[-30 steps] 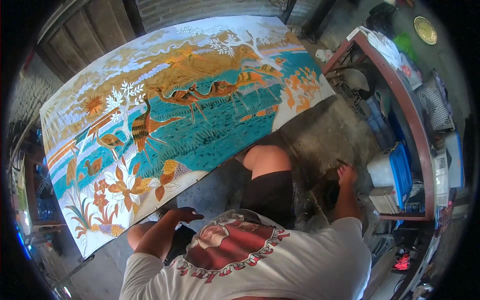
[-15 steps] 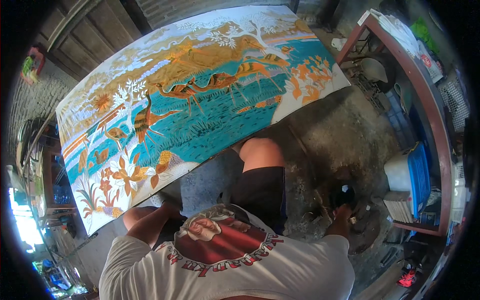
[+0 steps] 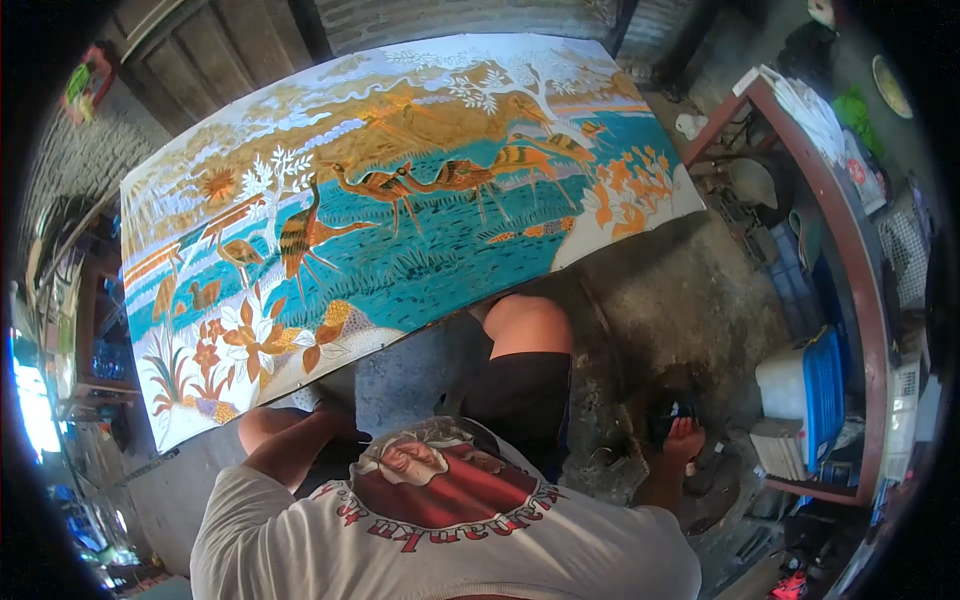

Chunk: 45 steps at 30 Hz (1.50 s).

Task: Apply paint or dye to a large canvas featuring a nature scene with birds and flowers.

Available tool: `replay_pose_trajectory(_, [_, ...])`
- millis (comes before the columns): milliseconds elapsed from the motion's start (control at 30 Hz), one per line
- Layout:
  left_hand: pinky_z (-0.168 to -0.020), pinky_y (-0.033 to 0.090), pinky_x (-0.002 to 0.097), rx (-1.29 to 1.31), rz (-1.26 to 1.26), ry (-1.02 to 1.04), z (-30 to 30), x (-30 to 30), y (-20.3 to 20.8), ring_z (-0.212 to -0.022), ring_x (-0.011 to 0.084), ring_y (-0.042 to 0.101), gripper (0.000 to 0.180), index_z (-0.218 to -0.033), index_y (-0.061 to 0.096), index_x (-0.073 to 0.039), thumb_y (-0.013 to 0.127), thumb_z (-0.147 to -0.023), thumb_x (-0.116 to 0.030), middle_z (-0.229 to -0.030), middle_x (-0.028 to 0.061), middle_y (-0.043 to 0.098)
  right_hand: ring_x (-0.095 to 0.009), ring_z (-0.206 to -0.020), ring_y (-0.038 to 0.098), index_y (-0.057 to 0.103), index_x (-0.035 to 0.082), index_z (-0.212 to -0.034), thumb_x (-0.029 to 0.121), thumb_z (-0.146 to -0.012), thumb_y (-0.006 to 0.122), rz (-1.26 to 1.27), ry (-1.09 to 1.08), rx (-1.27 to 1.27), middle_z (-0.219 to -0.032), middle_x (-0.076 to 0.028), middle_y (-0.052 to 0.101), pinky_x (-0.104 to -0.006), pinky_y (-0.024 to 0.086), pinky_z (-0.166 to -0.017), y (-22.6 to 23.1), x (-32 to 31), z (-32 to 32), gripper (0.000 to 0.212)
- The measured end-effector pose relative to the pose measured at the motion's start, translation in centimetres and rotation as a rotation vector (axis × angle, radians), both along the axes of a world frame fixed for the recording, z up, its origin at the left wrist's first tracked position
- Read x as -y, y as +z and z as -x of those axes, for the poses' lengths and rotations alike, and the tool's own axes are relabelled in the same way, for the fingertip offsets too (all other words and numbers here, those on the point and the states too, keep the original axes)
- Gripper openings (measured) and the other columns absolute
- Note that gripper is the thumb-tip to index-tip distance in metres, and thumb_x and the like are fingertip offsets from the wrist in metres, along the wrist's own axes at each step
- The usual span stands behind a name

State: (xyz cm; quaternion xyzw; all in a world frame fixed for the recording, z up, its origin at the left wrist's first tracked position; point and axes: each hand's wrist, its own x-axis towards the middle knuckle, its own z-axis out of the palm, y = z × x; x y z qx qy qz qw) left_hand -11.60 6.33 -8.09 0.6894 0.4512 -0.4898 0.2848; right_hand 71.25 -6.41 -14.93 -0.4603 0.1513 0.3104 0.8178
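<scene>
My right hand (image 3: 685,440) is low at the right, beside a dark round pan (image 3: 676,405) on the floor. Its fingers are curled, and whatever they hold is too small to make out. My left hand (image 3: 338,422) lies in shade by my left knee, its fingers hidden. In front of my knees stretches a large painted cloth (image 3: 430,245), white at the edges, with orange and brown long-legged birds, teal water, trees and flowers. Neither hand touches its painted face.
A reddish-brown frame (image 3: 850,240) stands on the right, with a white box with a blue lid (image 3: 790,385) inside its lower part. The stained concrete floor (image 3: 670,290) runs between it and my right knee. Wooden shelves (image 3: 95,340) stand at the far left.
My right hand has turned over at the pan, so its curled fingers now show in the light. The whole view has shifted slightly; my left arm keeps its place by the knee.
</scene>
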Motion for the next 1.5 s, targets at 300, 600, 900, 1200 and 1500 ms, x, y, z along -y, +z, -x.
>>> replay_pose_trajectory(300, [-0.097, 0.046, 0.0479, 0.27, 0.159, 0.287, -3.3, -4.6, 5.3, -0.106, 0.0382, 0.064, 0.084, -0.102, 0.072, 0.003, 0.039, -0.091, -0.073, -0.111, 0.0239, 0.068, -0.019, -0.074, 0.059, 0.067, 0.003, -0.108, 0.024, -0.094, 0.059, -0.512, 0.363, 0.068, -0.083, -0.005, 0.064, -0.0364, 0.052, -0.077, 22.3, -23.1, 14.1, 0.026])
replay_pose_trajectory(600, [-0.054, 0.051, 0.0386, 0.534, 0.383, 0.723, -1.3, -7.3, 7.5, -0.057, 0.0254, 0.061, 0.076, -0.067, 0.063, -0.001, 0.051, -0.087, -0.074, -0.057, 0.0114, 0.057, -0.015, -0.071, 0.056, 0.067, 0.004, -0.109, 0.025, -0.096, 0.058, -0.751, 1.045, 0.122, -0.083, -0.003, 0.063, -0.0323, 0.049, -0.072, 33.5, -44.4, 46.6, 0.026])
replay_pose_trajectory(900, [-0.054, 0.05, 0.0425, 0.79, 0.316, 0.561, -1.0, -9.3, 10.6, -0.058, 0.0289, 0.063, 0.068, -0.075, 0.068, 0.001, 0.058, -0.086, -0.065, -0.068, 0.0162, 0.063, -0.019, -0.072, 0.065, 0.064, 0.006, -0.118, 0.024, -0.099, 0.057, -0.608, 1.625, 0.166, -0.094, -0.007, 0.07, -0.0364, 0.058, -0.071, 30.2, -55.2, 81.4, 0.028])
replay_pose_trajectory(1200, [-0.075, 0.054, 0.0454, 0.985, -0.005, 0.345, -1.0, -9.0, 11.4, -0.083, 0.0353, 0.07, 0.058, -0.086, 0.073, 0.004, 0.062, -0.084, -0.053, -0.085, 0.0215, 0.071, -0.024, -0.077, 0.065, 0.054, 0.004, -0.128, 0.023, -0.102, 0.051, -0.335, 1.648, 0.685, -0.111, -0.014, 0.066, -0.0392, 0.059, -0.07, 24.1, -59.7, 99.7, 0.032])
replay_pose_trajectory(1500, [-0.082, 0.053, 0.045, 0.993, -0.053, 0.29, 0.3, -9.1, 14.1, -0.093, 0.0368, 0.069, 0.046, -0.092, 0.076, -0.002, 0.063, -0.084, -0.045, -0.097, 0.0197, 0.072, -0.02, -0.066, 0.068, 0.06, 0.002, -0.121, 0.022, -0.102, 0.052, -0.235, 1.536, 0.89, -0.106, -0.015, 0.07, -0.0319, 0.059, -0.055, 22.0, -61.1, 100.8, 0.029])
